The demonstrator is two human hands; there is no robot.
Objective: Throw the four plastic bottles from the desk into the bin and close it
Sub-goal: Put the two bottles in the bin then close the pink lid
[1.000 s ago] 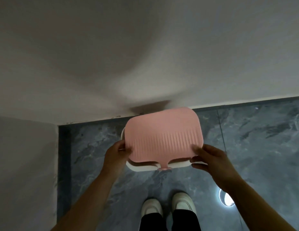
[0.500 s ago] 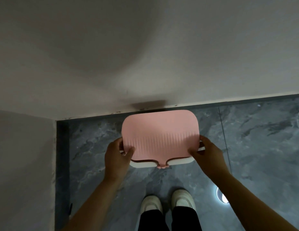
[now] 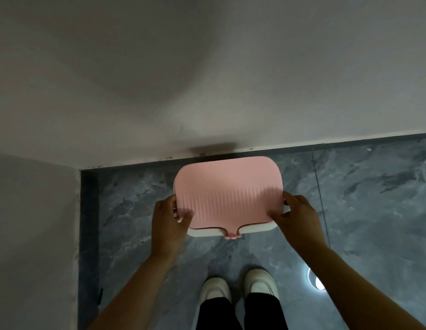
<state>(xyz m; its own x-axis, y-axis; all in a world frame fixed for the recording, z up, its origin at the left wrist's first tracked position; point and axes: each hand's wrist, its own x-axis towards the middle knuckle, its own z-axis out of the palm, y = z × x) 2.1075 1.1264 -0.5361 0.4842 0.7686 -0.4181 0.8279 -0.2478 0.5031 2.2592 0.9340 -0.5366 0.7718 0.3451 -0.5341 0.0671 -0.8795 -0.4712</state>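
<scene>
A white bin (image 3: 207,232) stands on the grey floor against the wall, seen from above. Its pink ribbed lid (image 3: 228,191) lies flat over the opening, a small pink tab at the front edge. My left hand (image 3: 168,222) grips the lid's left edge, thumb on top. On the opposite edge my right hand (image 3: 297,217) holds the lid the same way. The lid hides the bin's inside, and no bottles show.
A pale wall (image 3: 207,79) runs behind the bin, with a second wall (image 3: 33,234) on the left forming a corner. My two white shoes (image 3: 238,285) stand just in front of the bin. A bright light reflection (image 3: 315,281) shows on the grey marble floor (image 3: 373,198).
The pink lid has come down from a tilted position to lie flat on the bin. Both hands stayed on its side edges and shifted slightly toward the wall.
</scene>
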